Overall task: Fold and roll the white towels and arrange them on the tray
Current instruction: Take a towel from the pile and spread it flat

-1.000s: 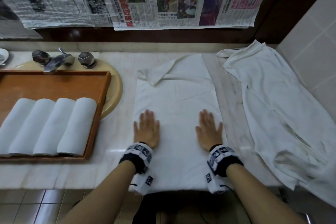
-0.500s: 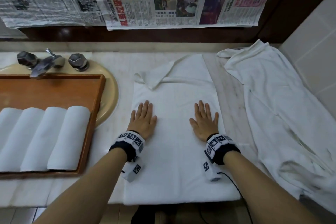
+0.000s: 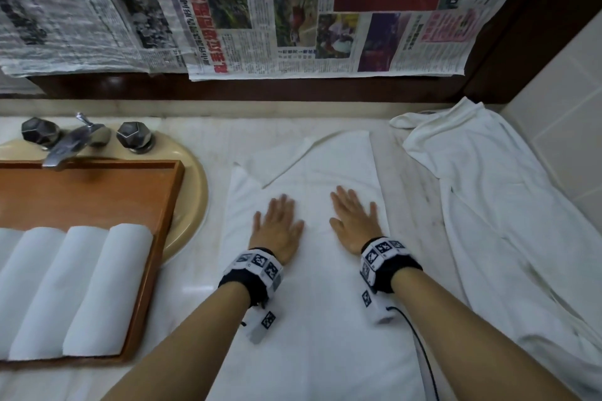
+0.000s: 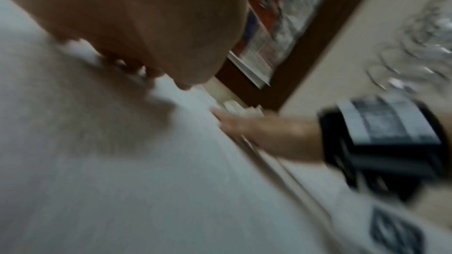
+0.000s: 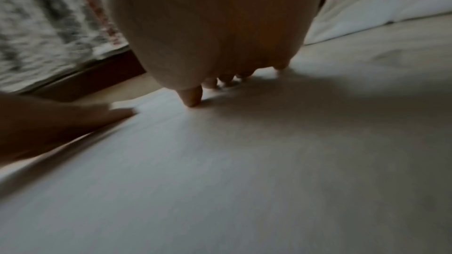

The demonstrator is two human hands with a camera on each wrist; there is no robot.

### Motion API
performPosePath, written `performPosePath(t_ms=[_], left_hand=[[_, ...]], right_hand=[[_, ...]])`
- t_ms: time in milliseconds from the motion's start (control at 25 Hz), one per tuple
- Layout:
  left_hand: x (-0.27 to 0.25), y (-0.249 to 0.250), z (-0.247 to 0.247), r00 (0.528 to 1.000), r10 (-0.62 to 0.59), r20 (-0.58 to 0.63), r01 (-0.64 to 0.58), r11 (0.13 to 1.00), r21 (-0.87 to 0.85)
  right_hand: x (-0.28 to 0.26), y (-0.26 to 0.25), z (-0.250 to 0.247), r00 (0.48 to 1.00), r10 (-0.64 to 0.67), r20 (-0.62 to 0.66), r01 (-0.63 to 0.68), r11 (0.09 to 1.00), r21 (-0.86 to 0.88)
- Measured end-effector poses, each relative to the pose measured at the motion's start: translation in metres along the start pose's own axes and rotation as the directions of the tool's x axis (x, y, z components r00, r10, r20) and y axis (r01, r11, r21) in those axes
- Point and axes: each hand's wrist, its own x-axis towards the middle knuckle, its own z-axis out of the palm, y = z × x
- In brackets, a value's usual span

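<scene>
Pressing flat with straight fingers, the left hand and right hand rest mid-frame on the towel, closer together than a second ago. Rolled towels fill the tray at lower left. Newspaper above reads "12-14" and "RM70,000".

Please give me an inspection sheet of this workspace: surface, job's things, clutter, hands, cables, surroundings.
Surface: pale marble counter.
Job's things: flat towel spread out, far left corner folded over; four rolled towels side by side in the wooden tray; crumpled towel at right.
Clutter: nothing seen.
Hands: left hand and right hand press flat on the flat towel.
Cables: black cable from the right wrist.
Surroundings: faucet, sink, newspapers on the wall.
</scene>
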Motion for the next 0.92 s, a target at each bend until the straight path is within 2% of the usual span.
performPosePath(t_ms=[80, 120, 160, 240, 280, 320, 360, 400, 480, 640, 720, 800, 880, 920], left_hand=[[0.015, -0.012, -0.016, 0.957, -0.281, -0.067, 0.277, 0.959, -0.062], [0.018, -0.010, -0.020, 0.941, -0.330, -0.082, 0.321, 0.942, -0.099], [0.021, -0.003, -0.021, 0.955, -0.280, -0.100, 0.267, 0.955, -0.128], [0.023, 0.021, -0.015, 0.998, 0.015, -0.053, -0.023, 0.989, -0.148], [0.027, 0.030, -0.012, 0.988, 0.153, 0.011, -0.151, 0.980, -0.130], [0.031, 0.034, -0.010, 0.970, 0.239, 0.053, -0.233, 0.968, -0.096], [0.040, 0.032, -0.012, 0.963, 0.261, 0.060, -0.257, 0.964, -0.067], [0.048, 0.028, -0.017, 0.972, 0.232, 0.047, -0.230, 0.972, -0.047], [0.069, 0.017, -0.030, 0.992, 0.123, 0.023, -0.122, 0.992, -0.044], [0.124, 0.008, -0.084, 0.992, -0.093, -0.084, 0.072, 0.972, -0.223], [0.136, 0.015, -0.104, 0.987, -0.144, -0.076, 0.115, 0.946, -0.302], [0.128, 0.029, -0.098, 0.997, -0.071, -0.010, 0.065, 0.955, -0.288], [0.115, 0.039, -0.075, 0.991, 0.106, 0.078, -0.086, 0.970, -0.225], [0.113, 0.039, -0.064, 0.978, 0.177, 0.108, -0.154, 0.969, -0.192]], right_hand=[[0.014, 0.020, -0.011, 0.976, 0.218, 0.004, -0.218, 0.976, 0.016], [0.019, 0.022, -0.015, 0.958, 0.286, -0.010, -0.285, 0.958, 0.025], [0.024, 0.020, -0.017, 0.963, 0.269, -0.028, -0.268, 0.963, 0.014], [0.033, 0.007, -0.016, 0.994, 0.105, -0.024, -0.104, 0.995, 0.009], [0.038, 0.002, -0.014, 0.999, 0.050, -0.015, -0.050, 0.999, 0.014], [0.041, 0.000, -0.012, 0.999, 0.036, -0.008, -0.036, 0.999, 0.009], [0.044, 0.001, -0.010, 0.999, 0.044, -0.006, -0.044, 0.999, 0.009], [0.046, 0.004, -0.008, 0.998, 0.057, -0.002, -0.057, 0.998, 0.009], [0.047, 0.007, -0.005, 0.997, 0.072, 0.003, -0.072, 0.997, -0.008], [0.048, 0.004, -0.005, 0.997, 0.073, -0.005, -0.073, 0.997, -0.005], [0.046, -0.002, -0.008, 0.994, 0.106, -0.010, -0.105, 0.994, 0.015], [0.046, -0.011, -0.017, 0.987, 0.134, -0.090, -0.128, 0.989, 0.071], [0.059, -0.024, -0.029, 0.981, 0.045, -0.189, -0.030, 0.996, 0.080], [0.069, -0.029, -0.036, 0.982, -0.032, -0.186, 0.046, 0.996, 0.073]])
